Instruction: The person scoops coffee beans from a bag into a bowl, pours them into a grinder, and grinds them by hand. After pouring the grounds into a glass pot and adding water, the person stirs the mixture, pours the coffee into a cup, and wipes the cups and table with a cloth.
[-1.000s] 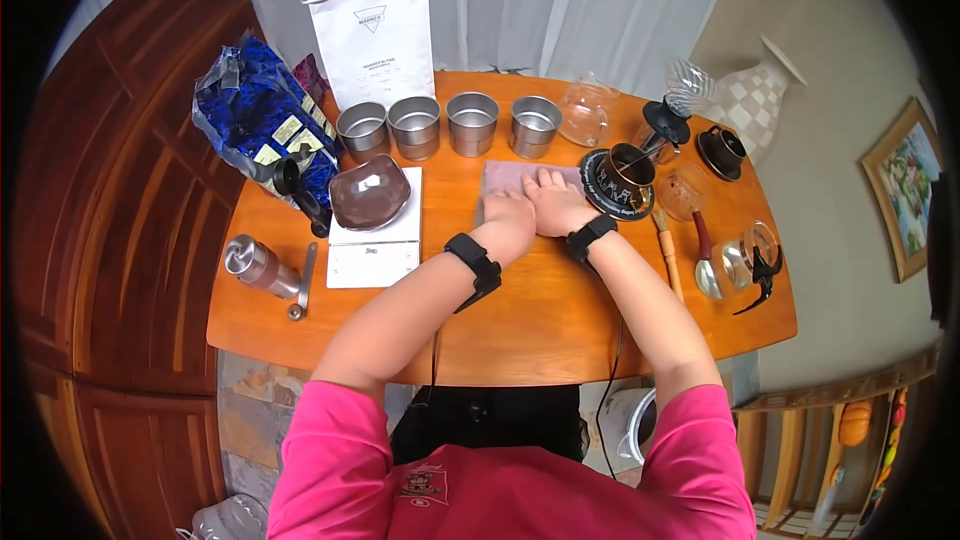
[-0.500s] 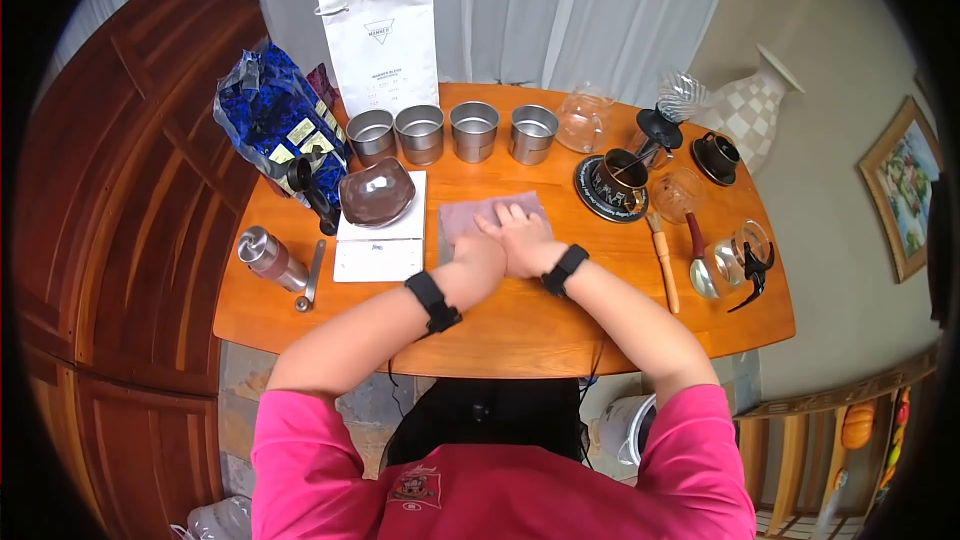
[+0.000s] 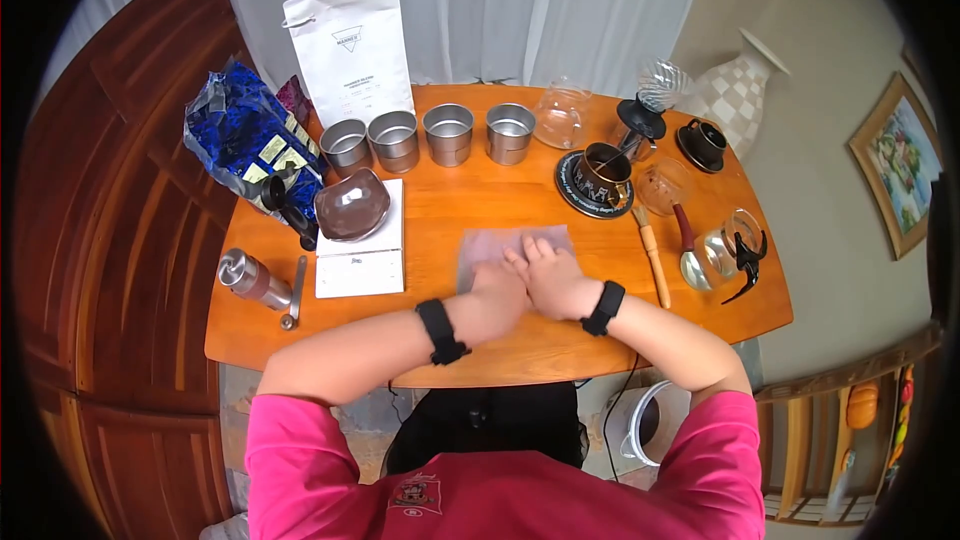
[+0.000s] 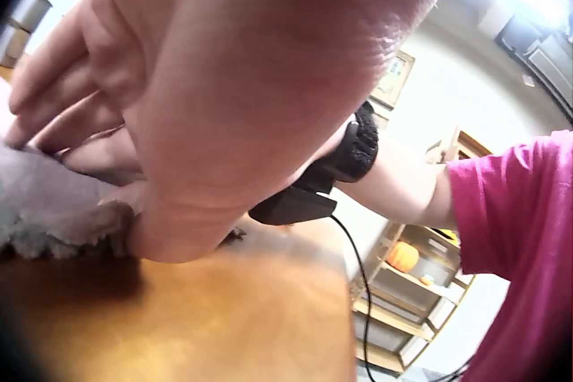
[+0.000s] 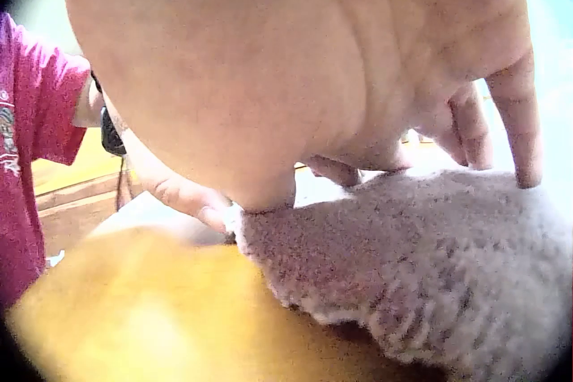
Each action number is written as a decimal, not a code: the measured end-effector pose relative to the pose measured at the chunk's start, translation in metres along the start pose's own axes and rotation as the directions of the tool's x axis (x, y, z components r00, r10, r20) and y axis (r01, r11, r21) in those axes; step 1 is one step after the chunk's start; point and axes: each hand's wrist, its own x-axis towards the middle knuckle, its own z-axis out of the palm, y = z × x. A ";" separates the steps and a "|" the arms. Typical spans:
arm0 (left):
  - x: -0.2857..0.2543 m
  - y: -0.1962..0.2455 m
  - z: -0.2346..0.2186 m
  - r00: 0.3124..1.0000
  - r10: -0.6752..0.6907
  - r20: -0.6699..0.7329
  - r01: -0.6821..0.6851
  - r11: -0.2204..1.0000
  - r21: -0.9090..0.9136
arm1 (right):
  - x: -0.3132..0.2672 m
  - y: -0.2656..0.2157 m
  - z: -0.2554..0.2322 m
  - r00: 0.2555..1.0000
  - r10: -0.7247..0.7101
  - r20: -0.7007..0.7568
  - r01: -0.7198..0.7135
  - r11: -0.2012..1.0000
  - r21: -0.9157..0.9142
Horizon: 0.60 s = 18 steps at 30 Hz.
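Note:
A pinkish-grey cloth [image 3: 483,246] lies flat on the wooden table near the front edge. The left hand [image 3: 497,298] rests on its left part, and the right hand [image 3: 556,283] presses beside it with fingers spread; the two touch at the thumbs. In the left wrist view the left hand [image 4: 224,87] has its fingers on the cloth [image 4: 54,194], whose edge is bunched by the thumb. The right wrist view has the right hand's [image 5: 295,69] fingertips pressing down on the fuzzy cloth [image 5: 412,266].
Left: a white scale [image 3: 360,275] bearing a brown dish [image 3: 352,206], a grinder [image 3: 254,278] and a blue bag [image 3: 245,130]. Behind: several metal cups [image 3: 448,134] and a white bag [image 3: 350,50]. Right: a black-gold cup [image 3: 605,168] on a coaster, a brush [image 3: 654,258] and a glass pot [image 3: 712,260].
Both hands and the cloth have come from beside the coaster toward the table's front edge, first leftward, then slightly right. The hands stay on the cloth, and the head view has shifted a little.

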 end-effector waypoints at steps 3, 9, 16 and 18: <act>0.036 -0.018 -0.006 0.995 -0.095 0.002 0.095 0.993 -0.063 | 0.024 0.025 -0.005 0.993 0.115 0.025 -0.116 0.993 0.030; 0.079 -0.054 -0.023 0.974 -0.229 0.004 0.225 0.957 -0.182 | 0.069 0.059 -0.006 0.978 0.205 0.046 -0.208 0.975 0.083; 0.088 -0.068 -0.028 0.971 -0.227 0.075 0.238 0.945 -0.224 | 0.088 0.061 -0.008 0.948 0.292 0.125 -0.301 0.951 0.063; 0.085 -0.069 -0.027 0.978 -0.195 0.073 0.207 0.949 -0.237 | 0.085 0.057 -0.008 0.944 0.303 0.127 -0.311 0.949 0.051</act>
